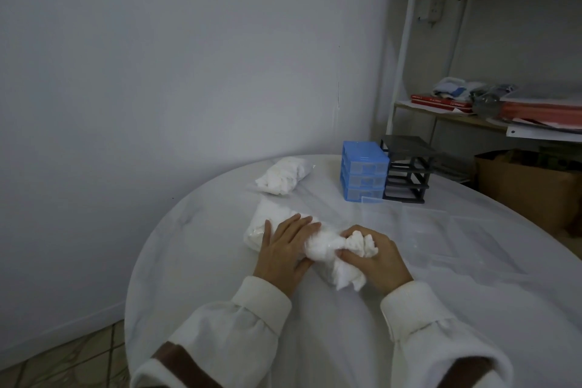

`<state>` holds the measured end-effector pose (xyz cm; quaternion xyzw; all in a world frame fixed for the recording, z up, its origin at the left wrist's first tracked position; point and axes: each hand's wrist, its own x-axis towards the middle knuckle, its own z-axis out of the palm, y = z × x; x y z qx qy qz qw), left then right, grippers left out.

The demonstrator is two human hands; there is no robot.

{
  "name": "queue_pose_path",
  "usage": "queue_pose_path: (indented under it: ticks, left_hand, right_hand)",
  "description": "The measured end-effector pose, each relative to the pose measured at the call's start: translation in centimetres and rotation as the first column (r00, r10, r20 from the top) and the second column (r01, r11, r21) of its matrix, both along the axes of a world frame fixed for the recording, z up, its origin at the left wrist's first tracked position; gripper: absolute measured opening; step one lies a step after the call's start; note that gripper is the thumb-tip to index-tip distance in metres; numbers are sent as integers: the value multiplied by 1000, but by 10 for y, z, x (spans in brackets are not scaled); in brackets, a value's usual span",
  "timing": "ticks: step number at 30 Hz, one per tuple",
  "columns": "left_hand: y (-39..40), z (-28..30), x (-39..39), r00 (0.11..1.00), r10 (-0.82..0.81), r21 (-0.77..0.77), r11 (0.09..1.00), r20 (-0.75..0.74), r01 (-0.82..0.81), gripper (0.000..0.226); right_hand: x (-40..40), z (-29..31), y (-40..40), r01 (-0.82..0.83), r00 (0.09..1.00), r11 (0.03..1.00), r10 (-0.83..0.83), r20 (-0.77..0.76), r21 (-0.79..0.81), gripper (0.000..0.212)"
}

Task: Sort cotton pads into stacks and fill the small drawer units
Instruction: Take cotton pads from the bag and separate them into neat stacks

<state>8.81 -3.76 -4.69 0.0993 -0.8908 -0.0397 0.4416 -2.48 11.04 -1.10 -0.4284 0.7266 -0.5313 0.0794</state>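
Observation:
A clear plastic bag of white cotton pads (261, 224) lies on the round white table (195, 261) in front of me. My left hand (283, 249) rests on the bag with its fingers nearly straight. My right hand (374, 258) grips a bunch of cotton pads (359, 244) at the bag's twisted mouth. A second bag of pads (282, 175) lies farther back. A blue small drawer unit (363, 172) stands at the back right with its drawers in. Beside it stands a black drawer frame (407, 168) with no drawers inside.
Clear plastic drawers (425, 230) lie flat on the table right of my hands. A metal shelf (491, 123) with red folders and clutter stands at the right, a cardboard box (529, 186) below it. A bare wall is close behind the table.

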Motion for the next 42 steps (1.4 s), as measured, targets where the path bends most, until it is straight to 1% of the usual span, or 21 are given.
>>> queue_pose_path:
  ticks: [1, 2, 4, 8, 10, 15, 19, 22, 23, 25, 27, 28, 29, 30, 32, 35, 37, 39, 41, 42]
  left_hand:
    - [-1, 0, 0, 1000, 4, -4, 1000, -1, -4, 46]
    - [-3, 0, -1, 1000, 5, -1, 1000, -7, -5, 45]
    - [-6, 1, -1, 1000, -1, 19, 1000, -27, 2, 42]
    - [-8, 3, 0, 999, 10, 47, 999, -49, -8, 34]
    - [-8, 3, 0, 999, -1, 65, 998, -53, 4, 31]
    - [-8, 4, -2, 999, -21, 98, 995, -34, 24, 31]
    - [-17, 4, -2, 1000, -4, 171, 985, -3, 5, 30]
    - [-22, 10, 0, 997, 18, 284, 958, 69, -36, 30]
    - [-23, 12, 0, 995, 14, 298, 954, 94, -41, 33]
    - [-23, 14, -1, 993, 12, 280, 959, 114, -44, 38]
    - [-23, 16, -2, 990, 45, 252, 965, 134, -78, 45]
    - [-22, 17, -3, 986, 79, 231, 967, 148, -112, 48]
    - [-22, 16, -3, 981, 113, 207, 968, 158, -145, 52]
    - [-20, 17, -4, 978, 137, 184, 969, 161, -166, 55]
    - [-15, 18, -6, 976, 149, 157, 972, 160, -174, 62]
    - [-4, 19, -7, 974, 143, 128, 978, 177, -167, 73]
    - [2, 19, -6, 988, 80, 162, 982, 131, -101, 78]
    - [8, 20, -5, 996, 15, 181, 983, 86, -31, 74]
    - [13, 21, -4, 1000, -20, 118, 993, 0, 20, 58]
    - [16, 22, -4, 999, -35, 108, 993, -35, 39, 49]
  right_hand:
    - [-1, -1, 0, 16, 1000, 1000, -16, -8, -6, 26]
    - [-1, 0, 0, 24, 1000, 999, -24, -4, -21, 26]
    - [-5, 0, 1, 30, 999, 999, -29, 32, -44, 13]
    - [-6, 2, 5, -7, 998, 1000, 8, 67, -17, 13]
    - [-5, 5, 7, -8, 998, 1000, 9, 69, -9, 18]
    - [-9, 7, 13, 2, 997, 1000, 0, 73, -18, 21]
    - [-15, 8, 20, 43, 993, 998, -38, 114, -40, 25]
    - [-22, 10, 28, 79, 985, 996, -73, 159, -34, 27]
    - [-24, 9, 31, 70, 985, 997, -66, 159, -18, 27]
    - [-26, 6, 35, 47, 987, 998, -51, 154, 30, 28]
    - [-27, 5, 40, 25, 980, 996, -42, 195, 86, 26]
    - [-27, 5, 43, -22, 975, 993, -4, 220, 114, 25]
    - [-28, 5, 44, -102, 970, 985, 69, 232, 136, 25]
    - [-27, 6, 44, -182, 964, 970, 145, 222, 159, 25]
    - [-23, 8, 43, -260, 959, 943, 226, 173, 210, 27]
    - [-22, 9, 32, -313, 948, 918, 285, 145, 243, 44]
    - [-21, 10, 27, -348, 934, 900, 309, 179, 262, 54]
    - [-23, 11, 27, -372, 917, 893, 311, 250, 252, 49]
    - [-25, 10, 31, -383, 904, 894, 311, 293, 231, 41]
    - [-27, 9, 33, -384, 904, 897, 317, 287, 218, 36]
